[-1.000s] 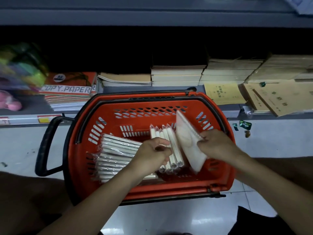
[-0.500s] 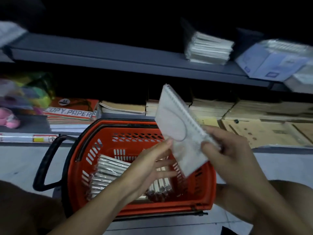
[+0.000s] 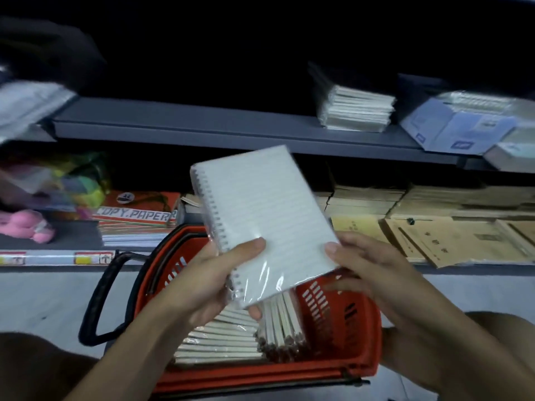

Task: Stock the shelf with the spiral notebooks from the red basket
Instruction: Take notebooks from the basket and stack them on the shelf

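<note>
A white spiral notebook [image 3: 266, 215] in clear wrap is held up above the red basket [image 3: 344, 322], tilted with its spiral along the left edge. My left hand [image 3: 220, 279] grips its lower left corner, thumb on the cover. My right hand [image 3: 373, 267] holds the lower right corner. Inside the basket lie several more wrapped notebooks [image 3: 231, 334], some flat in a stack, some on edge. The grey upper shelf [image 3: 202, 127] runs across behind the notebook and carries a stack of similar notebooks [image 3: 356, 108] at the right.
The lower shelf holds a copy paper pack [image 3: 136, 217], pink and coloured items [image 3: 26, 227] at left, and brown paper booklets [image 3: 434, 227] at right. Blue-white packs [image 3: 460, 125] sit on the upper shelf's right end. The basket's black handle [image 3: 98, 296] sticks out left over the pale floor.
The notebook came up out of the basket and now faces me flat. My left hand left the basket's notebooks and took hold of its lower left corner. The view tilted upward.
</note>
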